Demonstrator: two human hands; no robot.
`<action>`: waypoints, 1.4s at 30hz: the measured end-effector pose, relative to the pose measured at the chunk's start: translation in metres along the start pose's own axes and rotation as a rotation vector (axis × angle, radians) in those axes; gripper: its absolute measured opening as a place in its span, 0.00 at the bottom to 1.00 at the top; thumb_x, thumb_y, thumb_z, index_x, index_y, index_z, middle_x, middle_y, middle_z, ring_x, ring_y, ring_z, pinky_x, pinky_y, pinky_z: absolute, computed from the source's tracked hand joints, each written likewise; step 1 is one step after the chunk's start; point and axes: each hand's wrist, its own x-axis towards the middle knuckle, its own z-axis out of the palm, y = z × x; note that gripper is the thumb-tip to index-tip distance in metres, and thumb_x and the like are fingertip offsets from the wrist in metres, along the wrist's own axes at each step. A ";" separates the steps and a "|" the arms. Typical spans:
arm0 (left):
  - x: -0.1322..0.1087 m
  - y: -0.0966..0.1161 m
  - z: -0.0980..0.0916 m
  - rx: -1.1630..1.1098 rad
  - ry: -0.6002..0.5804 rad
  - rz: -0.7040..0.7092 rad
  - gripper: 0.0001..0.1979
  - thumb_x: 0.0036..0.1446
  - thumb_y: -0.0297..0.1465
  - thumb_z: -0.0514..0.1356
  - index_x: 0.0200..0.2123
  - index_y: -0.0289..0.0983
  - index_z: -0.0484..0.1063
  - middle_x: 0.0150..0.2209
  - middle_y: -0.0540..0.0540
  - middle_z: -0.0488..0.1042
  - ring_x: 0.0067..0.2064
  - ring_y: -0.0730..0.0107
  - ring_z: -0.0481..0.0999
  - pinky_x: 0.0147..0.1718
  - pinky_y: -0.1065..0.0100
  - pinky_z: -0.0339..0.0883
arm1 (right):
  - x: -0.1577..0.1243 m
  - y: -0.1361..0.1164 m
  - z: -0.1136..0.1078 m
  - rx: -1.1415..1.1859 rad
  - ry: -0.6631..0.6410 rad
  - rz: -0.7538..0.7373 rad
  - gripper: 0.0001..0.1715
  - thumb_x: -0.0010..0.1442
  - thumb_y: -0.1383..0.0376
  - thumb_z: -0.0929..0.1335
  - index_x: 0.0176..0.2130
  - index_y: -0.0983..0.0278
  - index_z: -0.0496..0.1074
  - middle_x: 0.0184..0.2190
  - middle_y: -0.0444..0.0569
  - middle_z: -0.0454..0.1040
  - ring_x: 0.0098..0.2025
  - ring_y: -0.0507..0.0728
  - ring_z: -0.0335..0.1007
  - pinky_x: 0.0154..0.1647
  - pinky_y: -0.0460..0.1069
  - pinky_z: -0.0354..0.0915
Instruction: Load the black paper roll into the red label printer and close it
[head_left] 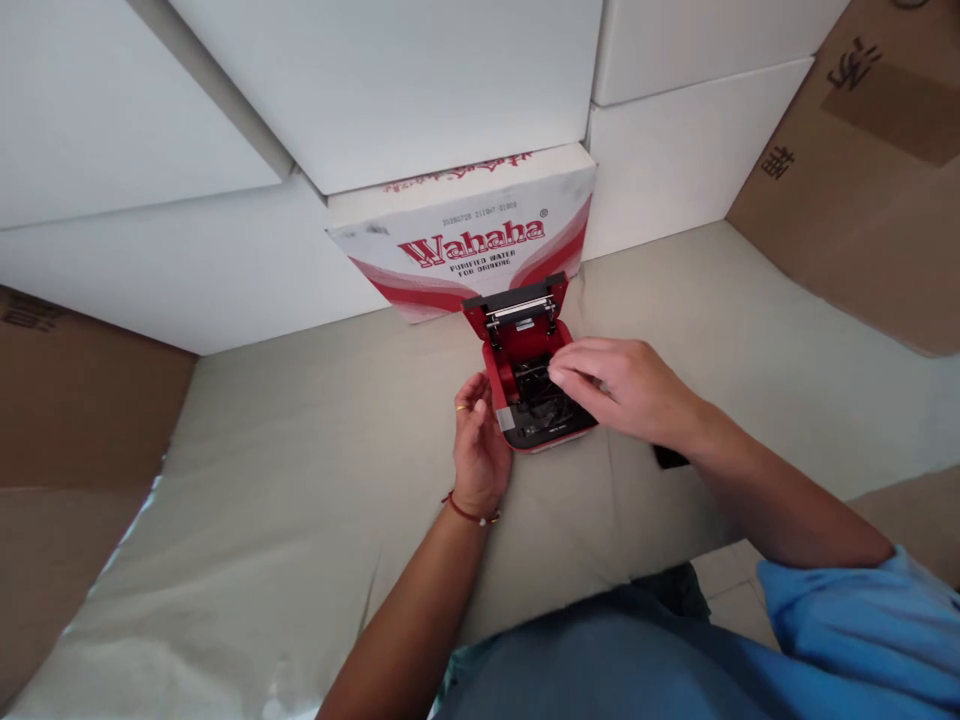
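A small red and black label printer point(541, 434) stands on the covered surface with its lid point(517, 310) raised. A silvery rod and a roller cross the underside of the lid. Its black inner compartment faces up, with no paper roll visible there. My left hand point(480, 440) holds the printer's left side, fingers curled along the red wall. Above the right part of the compartment is my right hand point(611, 385), thumb and fingers drawn together in a pinch. What lies between those fingertips, if anything, is too small to make out.
Behind the printer leans a white and red Wahaha water carton point(472, 245). White boxes point(420, 80) line the back. Brown cardboard boxes stand at the left point(82, 430) and right point(862, 190). A dark flat object point(670, 457) lies partly beneath my right forearm.
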 end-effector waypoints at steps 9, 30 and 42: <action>0.011 -0.008 -0.004 -0.053 0.086 -0.004 0.20 0.62 0.42 0.77 0.54 0.44 0.80 0.60 0.45 0.81 0.60 0.62 0.81 0.65 0.58 0.74 | 0.076 -0.016 0.019 -0.486 -0.521 0.166 0.18 0.70 0.76 0.68 0.42 0.64 0.88 0.40 0.62 0.90 0.44 0.68 0.87 0.39 0.57 0.71; 0.014 -0.007 0.007 -0.137 0.109 0.009 0.22 0.56 0.46 0.81 0.46 0.43 0.80 0.54 0.47 0.84 0.53 0.65 0.83 0.57 0.62 0.77 | 0.013 0.087 -0.056 -0.165 -0.612 0.423 0.17 0.62 0.56 0.76 0.49 0.57 0.89 0.43 0.49 0.90 0.44 0.63 0.85 0.45 0.52 0.75; 0.016 -0.010 0.002 -0.109 0.060 0.006 0.22 0.59 0.46 0.80 0.48 0.43 0.79 0.57 0.46 0.84 0.56 0.62 0.83 0.62 0.58 0.76 | -0.069 0.127 -0.042 -0.263 -0.500 0.488 0.28 0.65 0.59 0.73 0.62 0.59 0.86 0.60 0.59 0.87 0.58 0.71 0.85 0.61 0.62 0.78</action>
